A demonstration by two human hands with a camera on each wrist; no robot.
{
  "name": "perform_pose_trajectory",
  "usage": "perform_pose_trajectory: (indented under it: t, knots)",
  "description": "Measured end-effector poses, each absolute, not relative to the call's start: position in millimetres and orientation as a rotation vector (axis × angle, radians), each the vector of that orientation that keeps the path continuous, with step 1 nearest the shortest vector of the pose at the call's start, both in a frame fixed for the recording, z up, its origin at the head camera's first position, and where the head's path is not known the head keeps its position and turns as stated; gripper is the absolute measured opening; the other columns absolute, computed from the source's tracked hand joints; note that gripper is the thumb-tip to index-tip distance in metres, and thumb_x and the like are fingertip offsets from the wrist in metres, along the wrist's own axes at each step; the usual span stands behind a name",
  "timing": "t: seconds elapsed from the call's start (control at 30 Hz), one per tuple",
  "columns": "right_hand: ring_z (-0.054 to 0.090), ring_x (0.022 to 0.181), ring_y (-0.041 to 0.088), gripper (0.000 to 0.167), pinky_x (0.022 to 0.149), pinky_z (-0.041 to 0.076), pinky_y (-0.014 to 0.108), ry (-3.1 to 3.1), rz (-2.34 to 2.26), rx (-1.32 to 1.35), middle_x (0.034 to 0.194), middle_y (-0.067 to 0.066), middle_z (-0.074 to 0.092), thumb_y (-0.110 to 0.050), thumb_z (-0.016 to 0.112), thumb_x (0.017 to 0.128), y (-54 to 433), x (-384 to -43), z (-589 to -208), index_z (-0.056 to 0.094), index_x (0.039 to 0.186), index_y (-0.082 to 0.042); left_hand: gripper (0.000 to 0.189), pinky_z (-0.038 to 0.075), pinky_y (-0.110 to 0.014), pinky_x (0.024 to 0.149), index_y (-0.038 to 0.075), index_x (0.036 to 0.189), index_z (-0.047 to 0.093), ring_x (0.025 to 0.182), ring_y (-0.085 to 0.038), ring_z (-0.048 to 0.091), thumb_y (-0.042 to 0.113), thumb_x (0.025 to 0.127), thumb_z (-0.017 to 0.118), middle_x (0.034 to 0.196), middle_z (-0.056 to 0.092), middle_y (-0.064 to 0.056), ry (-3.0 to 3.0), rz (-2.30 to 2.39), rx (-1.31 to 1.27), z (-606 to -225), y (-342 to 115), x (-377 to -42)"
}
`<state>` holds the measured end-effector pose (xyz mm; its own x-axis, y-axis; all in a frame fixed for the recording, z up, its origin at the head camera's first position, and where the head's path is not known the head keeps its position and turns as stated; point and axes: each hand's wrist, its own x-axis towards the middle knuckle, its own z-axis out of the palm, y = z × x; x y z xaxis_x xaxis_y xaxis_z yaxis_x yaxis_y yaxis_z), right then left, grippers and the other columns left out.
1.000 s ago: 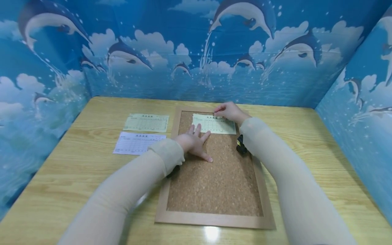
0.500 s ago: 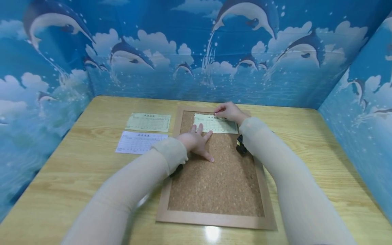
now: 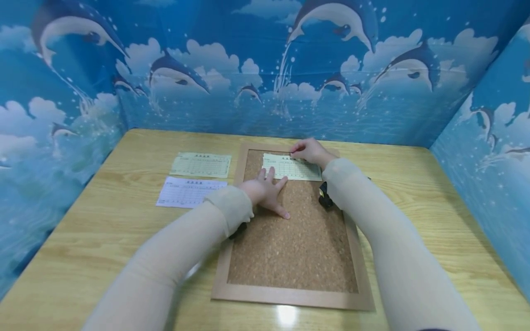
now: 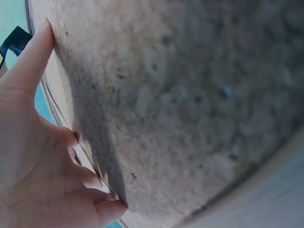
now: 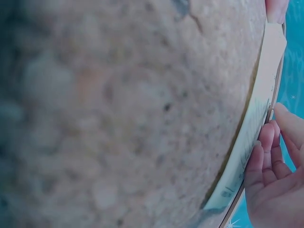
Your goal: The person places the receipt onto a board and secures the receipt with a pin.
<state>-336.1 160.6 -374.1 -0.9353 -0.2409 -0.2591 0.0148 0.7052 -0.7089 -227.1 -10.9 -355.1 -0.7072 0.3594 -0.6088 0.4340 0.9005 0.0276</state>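
Observation:
A light green printed form [image 3: 296, 170] lies across the top of a framed corkboard [image 3: 298, 253]. My left hand [image 3: 267, 193] is spread flat, fingertips at the form's lower left edge and the thumb on bare cork. In the left wrist view that hand's thumb [image 4: 35, 54] stands well apart from the fingers. At the form's top edge, near its middle, my right hand [image 3: 311, 152] pinches a small pushpin [image 5: 271, 114] between thumb and fingertips. Most of the pushpin is hidden by the fingers. The right wrist view shows the other fingertips [image 5: 256, 154] against the form.
Left of the board, another green form [image 3: 200, 165] lies above a white form [image 3: 188, 192] on the wooden table [image 3: 103, 220]. The left sleeve overlaps the white form's corner. A dolphin-print cloth [image 3: 265, 82] walls in the back and both sides.
The head view has shifted slightly, so the scene sits a little further right than a second ago. Both hands keep their places, the right still pinching the pushpin at the form's top edge.

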Motion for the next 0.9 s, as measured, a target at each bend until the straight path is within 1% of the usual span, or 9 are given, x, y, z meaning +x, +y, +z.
perform_pose_trajectory:
  t: [0.27,0.7,0.9]
  knots:
    - [0.053,0.096,0.024,0.019,0.078,0.044,0.037,2.607,-1.046,-0.176,0.11,0.011,0.059,-0.015,0.063,0.09,157.8,-335.5,-374.3,0.067,0.107,-0.006,0.111,0.017,-0.056,0.107,0.027,0.15,-0.008,0.138,-0.039,-0.012,0.081,0.07,0.048,0.152,-0.018,-0.018,2.425,-0.16,0.566,-355.6,-10.6,-227.6]
    - [0.053,0.101,0.024,0.022,0.086,0.044,0.04,2.568,-1.079,-0.172,0.114,0.01,0.058,-0.015,0.064,0.09,160.4,-335.6,-375.1,0.067,0.11,-0.007,0.111,0.018,-0.054,0.107,0.026,0.15,-0.008,0.138,-0.04,-0.01,0.081,0.07,0.048,0.152,-0.016,-0.019,2.429,-0.166,0.571,-357.5,-10.3,-228.6]
    - [0.054,0.103,0.024,0.023,0.088,0.043,0.04,2.555,-1.083,-0.171,0.115,0.011,0.059,-0.015,0.064,0.09,161.4,-336.1,-375.1,0.067,0.111,-0.006,0.111,0.017,-0.054,0.108,0.027,0.15,-0.009,0.138,-0.04,-0.012,0.081,0.07,0.048,0.152,-0.018,-0.019,2.423,-0.163,0.57,-357.3,-11.0,-228.4]
